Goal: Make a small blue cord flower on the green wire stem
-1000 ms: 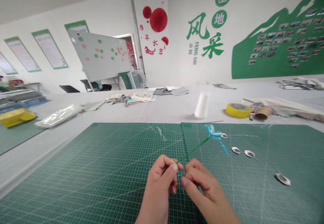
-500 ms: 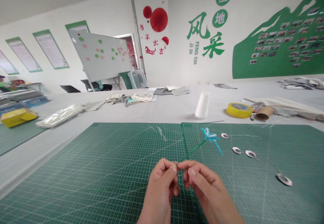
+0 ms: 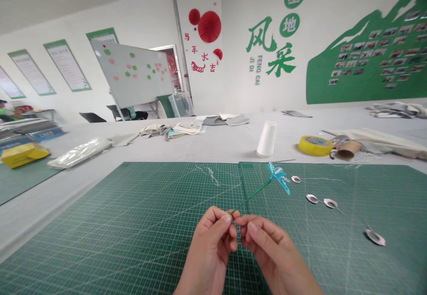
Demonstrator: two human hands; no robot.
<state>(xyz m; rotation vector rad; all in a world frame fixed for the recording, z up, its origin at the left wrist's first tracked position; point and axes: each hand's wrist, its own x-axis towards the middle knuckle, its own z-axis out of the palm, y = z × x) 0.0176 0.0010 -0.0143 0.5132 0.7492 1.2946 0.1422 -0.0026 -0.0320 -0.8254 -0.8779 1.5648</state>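
Note:
A blue artificial flower (image 3: 278, 177) with pale, bead-like bits at its centre leans up and to the right on a thin green stem (image 3: 252, 196). My left hand (image 3: 213, 237) pinches the lower end of that stem between thumb and index finger. Close beside it, my right hand (image 3: 271, 241) is closed, thumb pressed against curled fingers and the index fingertip by the stem's base. What lies inside the right fingers is too small to make out. Both hands are over the green cutting mat (image 3: 133, 224).
Several small pinkish loops on wires, including one loop (image 3: 330, 203), lie on the mat's right side. Loose white thread (image 3: 213, 177) rests at its back. Beyond stand a white thread cone (image 3: 266, 139), yellow tape roll (image 3: 315, 145) and cardboard tube (image 3: 348, 149). Folded cloths (image 3: 188, 126) lie farther back.
The flower has turned about its stem, so its petals face differently. My left hand has shifted slightly left, and the right fingertips have come down a little from the stem's base.

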